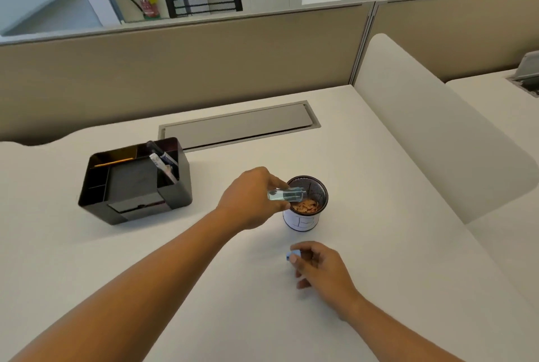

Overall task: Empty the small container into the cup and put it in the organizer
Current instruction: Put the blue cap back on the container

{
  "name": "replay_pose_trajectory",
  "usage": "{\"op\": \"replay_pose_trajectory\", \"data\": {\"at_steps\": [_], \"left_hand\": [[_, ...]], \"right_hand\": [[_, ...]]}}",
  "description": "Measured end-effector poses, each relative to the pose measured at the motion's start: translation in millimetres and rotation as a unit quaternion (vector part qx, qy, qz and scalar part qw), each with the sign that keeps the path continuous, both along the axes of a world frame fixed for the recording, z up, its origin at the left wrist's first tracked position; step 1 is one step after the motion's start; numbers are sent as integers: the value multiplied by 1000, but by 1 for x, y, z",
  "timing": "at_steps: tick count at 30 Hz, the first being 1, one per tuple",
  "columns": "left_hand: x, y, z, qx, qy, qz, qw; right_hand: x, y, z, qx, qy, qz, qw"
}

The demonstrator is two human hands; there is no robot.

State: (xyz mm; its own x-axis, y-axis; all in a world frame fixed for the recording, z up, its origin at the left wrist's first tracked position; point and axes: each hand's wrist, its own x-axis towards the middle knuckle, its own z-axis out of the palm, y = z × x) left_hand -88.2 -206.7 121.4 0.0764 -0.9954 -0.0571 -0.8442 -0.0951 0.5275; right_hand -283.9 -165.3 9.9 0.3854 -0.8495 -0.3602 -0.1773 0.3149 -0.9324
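**Nearly emptied: container tipped over the cup**

Now we hold the small container (287, 195) on its side in our left hand (250, 199), fingers pinched around its closed end, its mouth just over the rim of the cup (306, 215). Small orange-brown pieces already lie inside the cup. Our right hand (319, 264), nearer us than the cup, curls around a small blue cap (292, 255), thumb pressed on it. The organizer (134, 183) stands left of the cup, well apart. We judge the clear container light, stiff and smooth, so slippery; a firm pinch across its flat sides near the base should keep it steady.
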Motion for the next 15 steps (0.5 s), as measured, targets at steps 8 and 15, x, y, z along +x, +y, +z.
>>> {"op": "replay_pose_trajectory", "data": {"at_steps": [8,15], "left_hand": [[18,76,10,-33,41,41,998],[32,150,4,-79,93,97,988]], "right_hand": [[8,0,71,-23,-103,1,994],[20,19,102,-78,-95,72,990]]}}
